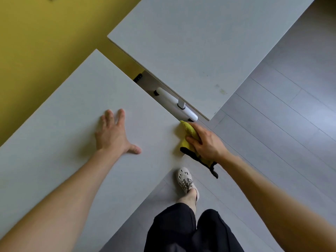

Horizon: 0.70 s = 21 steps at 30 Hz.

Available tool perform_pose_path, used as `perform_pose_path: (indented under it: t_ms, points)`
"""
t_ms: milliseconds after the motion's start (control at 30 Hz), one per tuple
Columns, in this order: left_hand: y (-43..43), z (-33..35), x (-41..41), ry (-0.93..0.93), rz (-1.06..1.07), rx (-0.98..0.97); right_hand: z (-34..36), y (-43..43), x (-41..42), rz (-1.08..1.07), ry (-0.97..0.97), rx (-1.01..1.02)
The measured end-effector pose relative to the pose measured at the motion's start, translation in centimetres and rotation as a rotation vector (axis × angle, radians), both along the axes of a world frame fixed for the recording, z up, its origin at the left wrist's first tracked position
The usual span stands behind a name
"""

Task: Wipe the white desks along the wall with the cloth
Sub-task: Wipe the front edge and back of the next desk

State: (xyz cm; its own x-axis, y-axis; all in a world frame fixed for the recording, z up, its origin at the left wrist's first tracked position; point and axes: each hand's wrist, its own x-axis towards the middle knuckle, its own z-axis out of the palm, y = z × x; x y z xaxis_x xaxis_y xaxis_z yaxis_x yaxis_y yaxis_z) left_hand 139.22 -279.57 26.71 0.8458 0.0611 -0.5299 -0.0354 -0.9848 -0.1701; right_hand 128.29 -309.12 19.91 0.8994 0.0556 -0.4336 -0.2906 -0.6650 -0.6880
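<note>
The left hand [113, 135] lies flat on the near worktop [63, 124], a smooth, matte white slab with straight edges. Its fingers [121, 115] are straight and spread, the thumb is splayed out to the side, and it holds nothing.

The right hand [205, 142] grips the cloth [188, 130], its fingers [193, 141] curled over a bunched fold. The cloth is soft, nubbly yellow pile with a dark bound hem. It sits under those fingers at the worktop's corner, a yellow tip poking out past the fingertips and the hemmed end trailing off the edge below the wrist.

Just beyond the right fingertips, in the narrow gap between the two slabs, a glossy white rounded foot bar [174, 103] shows. Past it lies the far worktop [190, 42], equally flat and white, with a few faint smudges near its corner.

Beyond the left fingertips rises a mustard-yellow wall [45, 33]. Pale grey plank floor [281, 124] runs beneath, bearing a cream perforated shoe [185, 179].
</note>
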Motion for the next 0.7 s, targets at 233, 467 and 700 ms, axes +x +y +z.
perform_pose_path:
  t_ms: [233, 467, 700]
  points:
    - [0.4, -0.2, 0.0, 0.001, 0.01, -0.028, 0.0, 6.6, 11.6, 0.116, -0.039, -0.009]
    - [3.2, -1.4, -2.3, -0.138, -0.211, -0.2, -0.8, 3.1, 0.9, -0.204, -0.089, -0.013]
    - [7.2, -5.8, -7.7, -0.473, -0.798, -0.493, -2.1, 10.1, -7.0, -0.939, -0.197, 0.31]
